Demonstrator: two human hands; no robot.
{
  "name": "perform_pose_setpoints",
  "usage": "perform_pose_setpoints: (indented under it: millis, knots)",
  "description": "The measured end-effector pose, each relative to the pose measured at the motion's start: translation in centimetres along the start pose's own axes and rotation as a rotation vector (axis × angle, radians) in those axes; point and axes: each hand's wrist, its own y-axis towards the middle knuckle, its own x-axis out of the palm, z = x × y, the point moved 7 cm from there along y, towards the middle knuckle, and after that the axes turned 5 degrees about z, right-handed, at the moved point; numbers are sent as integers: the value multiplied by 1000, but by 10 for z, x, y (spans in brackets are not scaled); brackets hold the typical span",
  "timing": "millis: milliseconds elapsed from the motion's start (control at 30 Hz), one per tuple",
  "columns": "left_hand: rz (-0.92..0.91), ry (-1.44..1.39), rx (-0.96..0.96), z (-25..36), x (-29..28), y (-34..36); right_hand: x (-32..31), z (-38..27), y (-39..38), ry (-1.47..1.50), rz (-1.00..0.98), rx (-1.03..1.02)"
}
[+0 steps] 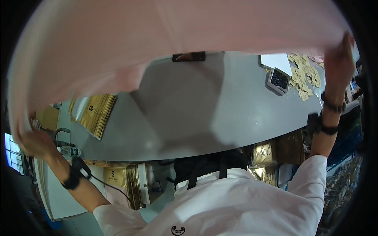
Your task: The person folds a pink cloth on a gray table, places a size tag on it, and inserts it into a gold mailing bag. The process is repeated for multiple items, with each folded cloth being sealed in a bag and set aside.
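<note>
A large pale pink cloth (185,21) is spread in the air across the top of the view, blurred and over the grey table (177,118). My left hand (33,139) grips one end of it at the far left, at about the table's edge. My right hand (338,55) grips the other end high at the right. Both arms are stretched wide, with dark devices strapped on the wrists. Below the cloth's left part lies a stack of gold packets (94,116).
At the back right are a white pad (275,59), an open box of dark small items (279,80) and scattered beige tags (305,74). A phone (189,56) lies at the back. A plastic bottle (71,150) is at left. More gold packets (116,185) sit below the tabletop.
</note>
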Motion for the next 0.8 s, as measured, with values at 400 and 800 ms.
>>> perform_pose_setpoints:
  millis: [400, 800]
  knots:
    - [-1249, 282, -751, -17, -73, -304, -101, 58, -277, -611, -1046, 805]
    - [-1010, 433, -782, -193, 70, -312, 21, 235, -236, -323, -1511, 1104]
